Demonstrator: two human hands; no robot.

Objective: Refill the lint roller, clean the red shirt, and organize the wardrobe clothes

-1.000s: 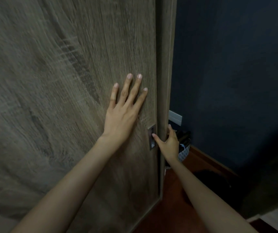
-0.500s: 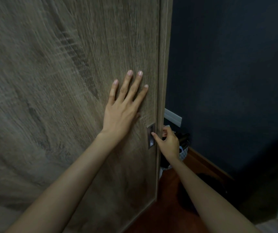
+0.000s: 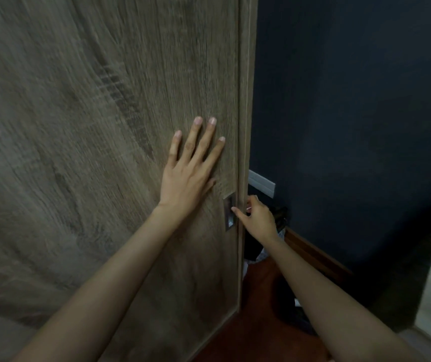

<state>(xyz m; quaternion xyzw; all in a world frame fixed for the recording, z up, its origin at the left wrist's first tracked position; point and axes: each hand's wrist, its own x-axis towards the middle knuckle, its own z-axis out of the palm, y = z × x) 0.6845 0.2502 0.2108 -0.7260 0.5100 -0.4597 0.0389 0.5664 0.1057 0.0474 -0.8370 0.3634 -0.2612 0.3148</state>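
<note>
A grey-brown wooden wardrobe door fills the left and middle of the head view. My left hand lies flat on its panel with straight, spread fingers, just left of the door's right edge. Lower down, my right hand holds that right edge, thumb on the front by the recessed metal handle, fingers curled round behind. The lint roller, the red shirt and the wardrobe clothes are out of sight.
A dark blue wall stands to the right of the door, with a white strip on it. Red-brown floor and a wooden skirting board show below. Dark items lie in the corner behind my right hand.
The door's right edge has shifted slightly right and the dark gap beside it has narrowed. Both hands kept their places on the door.
</note>
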